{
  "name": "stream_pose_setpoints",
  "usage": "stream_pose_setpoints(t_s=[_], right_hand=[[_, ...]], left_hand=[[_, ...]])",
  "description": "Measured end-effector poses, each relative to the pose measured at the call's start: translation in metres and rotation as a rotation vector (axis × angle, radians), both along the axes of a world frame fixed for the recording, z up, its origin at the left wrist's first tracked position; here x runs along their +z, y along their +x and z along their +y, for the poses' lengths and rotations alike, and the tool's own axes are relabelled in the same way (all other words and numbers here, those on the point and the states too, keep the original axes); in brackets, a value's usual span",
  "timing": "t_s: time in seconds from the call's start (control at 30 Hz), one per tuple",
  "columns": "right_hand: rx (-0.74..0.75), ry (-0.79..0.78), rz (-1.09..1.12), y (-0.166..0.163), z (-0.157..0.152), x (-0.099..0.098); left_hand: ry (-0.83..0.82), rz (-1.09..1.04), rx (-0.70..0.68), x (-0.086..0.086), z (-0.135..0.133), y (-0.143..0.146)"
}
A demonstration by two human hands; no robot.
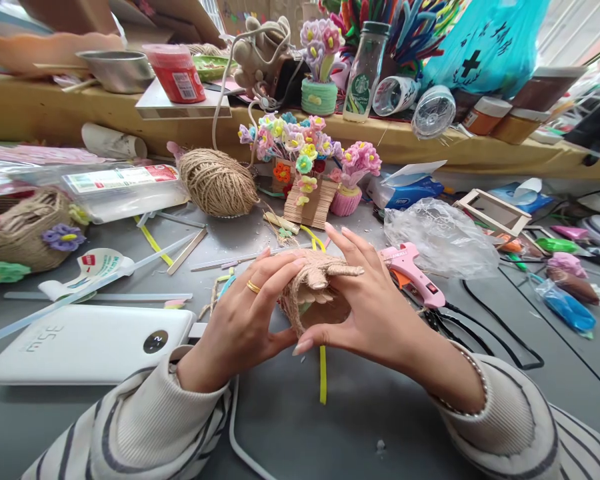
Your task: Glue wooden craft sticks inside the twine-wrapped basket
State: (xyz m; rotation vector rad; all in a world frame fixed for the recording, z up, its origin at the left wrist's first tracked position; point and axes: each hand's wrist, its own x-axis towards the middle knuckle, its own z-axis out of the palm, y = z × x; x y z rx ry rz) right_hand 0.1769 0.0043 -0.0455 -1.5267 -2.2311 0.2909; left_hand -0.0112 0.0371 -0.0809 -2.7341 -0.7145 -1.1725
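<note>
Between my two hands is a small hollow piece wrapped in jute twine [294, 300], tilted so that its opening faces me. My left hand [253, 303] is curled round its left side, fingers over the top and thumb below. From the right, my right hand [365, 300] grips it too, with the thumb at the lower rim and fingers over the far side. A twine-covered stub sticks out from its top toward the right. Below it a yellow strip [323, 380] shows on the table. A pink glue gun [415, 273] lies just right of my right hand.
A jute twine ball [217, 183] and a stick-built holder of fuzzy flowers [307, 200] stand behind my hands. On the left lies a white power bank [90, 343]; clear glue sticks [100, 297] lie behind it. Crumpled plastic [445, 237] and black cables [500, 333] are on the right.
</note>
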Motion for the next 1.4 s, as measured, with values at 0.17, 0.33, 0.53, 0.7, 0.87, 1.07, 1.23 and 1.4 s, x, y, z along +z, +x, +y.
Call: stream_pose_setpoints(t_s=[0.17, 0.33, 0.53, 0.7, 0.87, 1.07, 1.23, 1.4], right_hand=[[-0.027, -0.016, 0.024, -0.0028, -0.0006, 0.0005], [-0.026, -0.085, 0.044, -0.0037, -0.0005, 0.0032], [-0.024, -0.092, 0.054, -0.0039, -0.0004, 0.0025], [-0.035, -0.124, 0.051, -0.0044, -0.0004, 0.0029], [-0.03, -0.109, 0.042, -0.005, 0.0002, 0.0037], [-0.027, -0.098, 0.037, -0.0031, 0.0011, 0.0015], [-0.032, -0.076, 0.013, -0.0023, -0.0004, 0.0006], [-0.052, -0.047, -0.017, -0.0013, -0.0018, 0.0004]], left_hand=[[-0.003, -0.002, 0.019, -0.0007, -0.0007, 0.0001], [-0.005, 0.004, 0.013, -0.0003, -0.0001, 0.0001], [0.002, -0.009, -0.004, 0.0, 0.0006, 0.001], [-0.01, -0.003, 0.008, 0.0001, -0.0005, 0.001], [-0.024, -0.008, 0.015, -0.0002, -0.0008, 0.0009], [-0.025, -0.008, 0.01, -0.0006, -0.0012, 0.0011], [-0.017, -0.013, 0.005, -0.0012, -0.0009, 0.0015], [-0.021, -0.003, 0.018, -0.0019, -0.0002, 0.0017]])
